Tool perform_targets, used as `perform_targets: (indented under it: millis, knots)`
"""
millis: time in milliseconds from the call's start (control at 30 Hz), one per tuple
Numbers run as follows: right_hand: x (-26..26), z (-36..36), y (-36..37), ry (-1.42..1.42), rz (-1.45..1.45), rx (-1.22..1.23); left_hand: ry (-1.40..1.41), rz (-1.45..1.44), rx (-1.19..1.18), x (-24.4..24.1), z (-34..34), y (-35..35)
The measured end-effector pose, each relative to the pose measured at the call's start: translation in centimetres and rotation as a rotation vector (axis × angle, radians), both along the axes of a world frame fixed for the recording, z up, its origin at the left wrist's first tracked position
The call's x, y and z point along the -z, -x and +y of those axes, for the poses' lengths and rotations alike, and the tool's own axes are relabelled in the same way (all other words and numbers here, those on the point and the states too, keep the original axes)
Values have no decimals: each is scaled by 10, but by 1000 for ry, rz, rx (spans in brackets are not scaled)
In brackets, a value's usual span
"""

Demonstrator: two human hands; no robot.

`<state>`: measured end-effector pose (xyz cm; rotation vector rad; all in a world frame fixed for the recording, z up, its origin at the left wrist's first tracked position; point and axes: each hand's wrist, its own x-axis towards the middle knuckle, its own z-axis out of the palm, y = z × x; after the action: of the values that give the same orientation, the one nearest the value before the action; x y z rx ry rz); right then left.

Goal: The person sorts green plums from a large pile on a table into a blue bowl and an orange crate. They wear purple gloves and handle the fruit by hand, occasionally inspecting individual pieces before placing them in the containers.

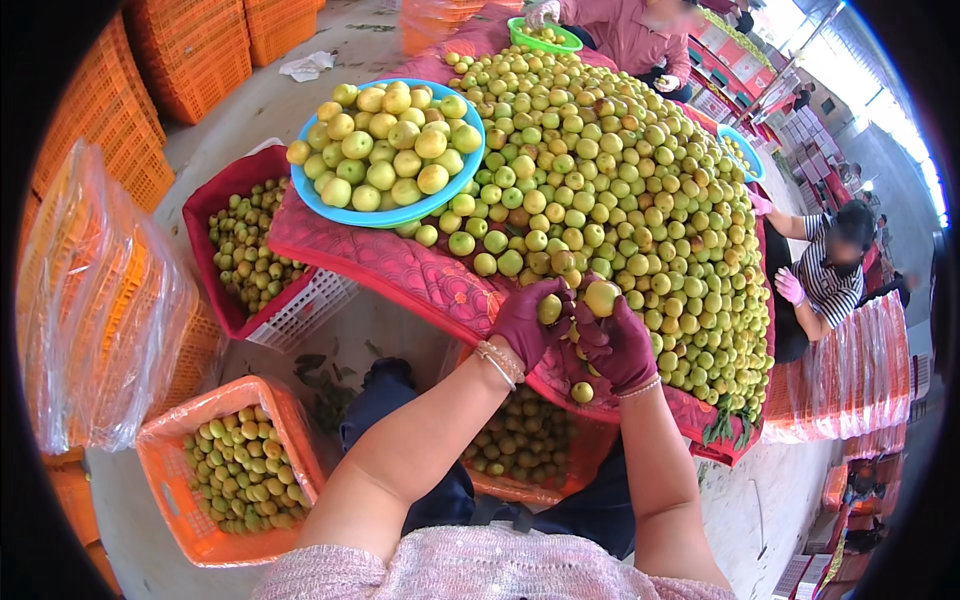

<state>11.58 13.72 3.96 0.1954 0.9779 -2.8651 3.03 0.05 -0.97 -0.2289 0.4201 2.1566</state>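
Observation:
Both my hands wear dark red gloves and hover over the near edge of a heap of green-yellow jujube-like fruits [600, 172]. A small round fruit [550, 308] is held in the fingers of my left hand [529, 319]. My right hand [621, 345] grips a larger, paler fruit [602, 298] between thumb and fingers. The two hands are close together. One loose fruit [582, 392] rests on the red quilted cloth [420, 274] just below them. Beyond my left hand, a blue basin [300, 180] piled with big fruits sits on the cloth.
A red-lined crate [196, 217] and an orange crate [161, 480] of fruit stand at left; another orange crate [592, 450] is between my legs. Stacked orange crates [187, 52] line the left. Two people sit across the heap, near a green basin [517, 36] and a blue basin [756, 154].

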Motion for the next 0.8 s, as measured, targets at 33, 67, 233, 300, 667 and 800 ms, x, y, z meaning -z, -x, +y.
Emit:
perform_targets:
  millis: [33,67,233,300,667,800]
  knots:
    - [2,0,3,41,32,-40,-8,30,-7,2,0,0]
    - [1,2,6,142,112,-143,-16,61,-16,5,0,-1]
    - [-3,-12,43,-564,-88,116,7,11,-160,-1,4,-3]
    - [-37,-17,64,-507,-58,-70,50,133,-188,-10,2,-4]
    - [-61,-77,276,-1643,607,380,157,-30,-130,-13,6,0]
    - [-54,-85,303,-1823,622,326,202,36,-148,-17,8,-9]
